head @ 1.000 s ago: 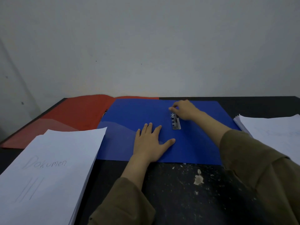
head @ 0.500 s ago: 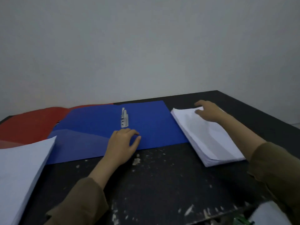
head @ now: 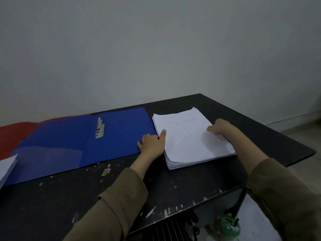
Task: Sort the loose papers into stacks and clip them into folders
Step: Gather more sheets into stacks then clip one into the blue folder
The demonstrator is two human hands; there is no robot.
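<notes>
The paper stack lies on the table just right of the open blue folder, its left edge almost touching the folder's right edge. A second ago the right hand was at the folder's metal clip and the left hand lay flat on the blue cover; since then both have moved over to this stack. The clip now stands raised, so the folder looks ready and the next step is probably to lift the sheets across and clip them in.

The left hand rests at the stack's left edge, thumb laid on the top sheet and fingers curled down beside it, apparently taking hold of that side. The right hand sits on the stack's right part with fingers bent onto the paper; whether they hook under the edge cannot be told. A red folder lies partly under the blue one, and another stack's corner shows at far left.
</notes>
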